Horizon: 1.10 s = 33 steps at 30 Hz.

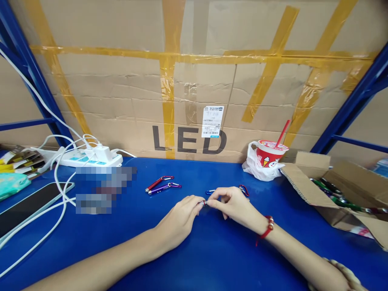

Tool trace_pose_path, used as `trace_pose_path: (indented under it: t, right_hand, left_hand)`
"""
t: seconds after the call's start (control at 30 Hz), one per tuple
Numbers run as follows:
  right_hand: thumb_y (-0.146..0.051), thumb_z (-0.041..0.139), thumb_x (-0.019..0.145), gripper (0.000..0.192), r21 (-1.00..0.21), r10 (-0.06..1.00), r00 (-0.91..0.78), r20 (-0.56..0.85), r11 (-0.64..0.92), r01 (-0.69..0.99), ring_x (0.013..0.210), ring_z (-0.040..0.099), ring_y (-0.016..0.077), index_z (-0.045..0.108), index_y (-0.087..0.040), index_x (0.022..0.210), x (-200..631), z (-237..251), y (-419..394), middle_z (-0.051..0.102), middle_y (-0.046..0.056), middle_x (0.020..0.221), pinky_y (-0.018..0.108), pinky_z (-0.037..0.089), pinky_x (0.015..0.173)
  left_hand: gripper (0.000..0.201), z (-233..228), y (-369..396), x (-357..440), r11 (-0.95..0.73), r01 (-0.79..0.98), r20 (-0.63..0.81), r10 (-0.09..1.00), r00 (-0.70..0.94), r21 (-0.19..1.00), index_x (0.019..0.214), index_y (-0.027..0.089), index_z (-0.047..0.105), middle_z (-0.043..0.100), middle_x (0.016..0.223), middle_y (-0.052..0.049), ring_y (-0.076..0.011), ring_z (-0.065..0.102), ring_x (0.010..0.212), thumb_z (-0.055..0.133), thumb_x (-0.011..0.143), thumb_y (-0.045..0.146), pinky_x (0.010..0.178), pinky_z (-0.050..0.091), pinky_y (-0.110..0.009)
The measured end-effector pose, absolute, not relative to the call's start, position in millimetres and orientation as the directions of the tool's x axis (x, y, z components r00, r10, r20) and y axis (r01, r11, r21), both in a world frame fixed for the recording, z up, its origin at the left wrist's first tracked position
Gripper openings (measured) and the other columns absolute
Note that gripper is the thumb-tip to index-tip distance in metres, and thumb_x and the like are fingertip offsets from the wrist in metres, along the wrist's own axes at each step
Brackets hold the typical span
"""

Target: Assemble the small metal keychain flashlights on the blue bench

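My left hand (180, 220) is closed, its thumb and fingertips pinching a small shiny metal piece (204, 203) with a dark end. Most of that piece is hidden by the fingers, so its kind cannot be made out. From the other side, my right hand (233, 204) pinches the same piece between thumb and forefinger. Just behind the right hand lie a blue clip (209, 192) and a red carabiner clip (244, 190), partly covered. Farther back to the left rest a red penlight (153, 185) and a purple penlight (159, 188), each with a carabiner.
On the right, an open cardboard box (339, 220) holds several penlights. A red cup (271, 155) with a straw stands in a plastic bag. Left are a power strip (91, 157), white cables (57, 178) and a phone (30, 210). Large cardboard (127, 101) backs the blue table (206, 258).
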State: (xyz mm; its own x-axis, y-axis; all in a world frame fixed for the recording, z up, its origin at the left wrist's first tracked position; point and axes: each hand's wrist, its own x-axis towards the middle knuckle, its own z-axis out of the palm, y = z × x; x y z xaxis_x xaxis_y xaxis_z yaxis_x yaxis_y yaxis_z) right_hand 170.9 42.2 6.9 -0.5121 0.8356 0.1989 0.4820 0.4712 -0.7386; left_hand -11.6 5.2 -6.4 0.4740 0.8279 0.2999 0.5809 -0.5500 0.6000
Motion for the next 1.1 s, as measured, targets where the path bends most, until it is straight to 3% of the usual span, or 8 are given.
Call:
trace_pose_path:
  t: [0.17,0.33,0.47,0.6,0.7,0.87,0.97,1.1]
  right_hand:
    - [-0.038,0.036,0.09,0.038,-0.436,0.625,-0.703,0.341,0.767,0.47,0.051,0.052,0.0092,0.06,-0.016,0.069,172.2,8.9,38.7,0.059,0.0,0.062,0.021,0.041,0.056]
    - [-0.032,0.032,0.092,0.038,-0.305,0.576,-0.727,0.373,0.816,0.491,0.058,0.053,0.0119,0.058,-0.017,0.069,171.0,8.3,34.2,0.06,0.002,0.064,0.023,0.039,0.057]
    - [-0.035,0.034,0.09,0.039,-0.431,0.653,-0.654,0.382,0.752,0.499,0.051,0.05,0.011,0.053,-0.018,0.061,165.1,7.0,26.3,0.056,0.001,0.057,0.022,0.038,0.051]
    - [-0.047,0.035,0.086,0.041,-0.797,0.827,-0.554,0.095,0.396,0.456,0.031,0.039,0.0077,0.046,-0.018,0.059,158.9,2.8,19.3,0.041,-0.006,0.039,0.018,0.029,0.034]
    - [-0.055,0.04,0.081,0.042,-0.894,0.849,-0.528,-0.037,0.208,0.396,0.026,0.034,0.0061,0.043,-0.018,0.059,155.9,0.0,19.0,0.036,-0.008,0.034,0.016,0.025,0.03]
    - [-0.056,0.043,0.078,0.042,-0.905,0.848,-0.529,-0.03,0.202,0.375,0.027,0.034,0.0058,0.046,-0.017,0.062,154.1,-3.6,25.0,0.038,-0.008,0.034,0.015,0.025,0.031]
    - [-0.054,0.041,0.08,0.042,-0.873,0.849,-0.529,0.004,0.261,0.412,0.028,0.037,0.0067,0.05,-0.017,0.062,155.1,-4.0,27.6,0.039,-0.008,0.036,0.016,0.027,0.032]
    - [-0.051,0.044,0.081,0.043,-0.673,0.85,-0.493,0.187,0.476,0.566,0.038,0.047,0.0086,0.06,-0.017,0.059,159.6,1.5,29.1,0.052,-0.003,0.045,0.019,0.032,0.04]
  left_hand:
    - [0.024,-6.4,9.4,-12.1,-0.547,0.553,0.282,0.823,0.494,0.629,0.086,0.017,0.055,0.053,0.068,0.001,-0.0103,0.05,0.063,0.031,0.09,0.02,0.062,0.039,-0.021]
    - [0.015,-6.0,7.2,-10.4,-0.509,0.512,0.285,0.844,0.455,0.692,0.088,0.016,0.054,0.056,0.065,0.002,-0.0098,0.051,0.059,0.039,0.086,0.019,0.055,0.039,-0.02]
    - [0.012,-7.0,2.8,-10.0,-0.543,0.495,0.341,0.829,0.443,0.678,0.088,0.018,0.051,0.06,0.076,0.0,-0.0113,0.054,0.067,0.04,0.086,0.018,0.062,0.042,-0.021]
    - [0.013,-8.3,0.8,-12.6,-0.608,0.518,0.388,0.79,0.475,0.602,0.08,0.018,0.05,0.06,0.083,-0.001,-0.0134,0.055,0.078,0.038,0.086,0.015,0.071,0.042,-0.023]
    - [0.014,-8.5,1.4,-14.6,-0.627,0.557,0.405,0.778,0.48,0.545,0.08,0.018,0.051,0.059,0.083,-0.002,-0.0147,0.055,0.079,0.039,0.086,0.014,0.073,0.042,-0.025]
    - [0.02,-7.4,2.3,-14.7,-0.667,0.551,0.433,0.745,0.508,0.501,0.093,0.019,0.055,0.061,0.086,-0.002,-0.0144,0.054,0.081,0.036,0.088,0.014,0.075,0.041,-0.025]
    - [0.022,-6.3,2.9,-12.7,-0.652,0.581,0.417,0.758,0.501,0.488,0.087,0.018,0.058,0.06,0.08,-0.002,-0.0144,0.053,0.076,0.036,0.088,0.015,0.072,0.042,-0.024]
    - [0.021,-6.9,6.5,-10.0,-0.601,0.56,0.414,0.799,0.436,0.57,0.086,0.018,0.06,0.063,0.085,-0.002,-0.0133,0.056,0.076,0.04,0.086,0.015,0.071,0.042,-0.022]
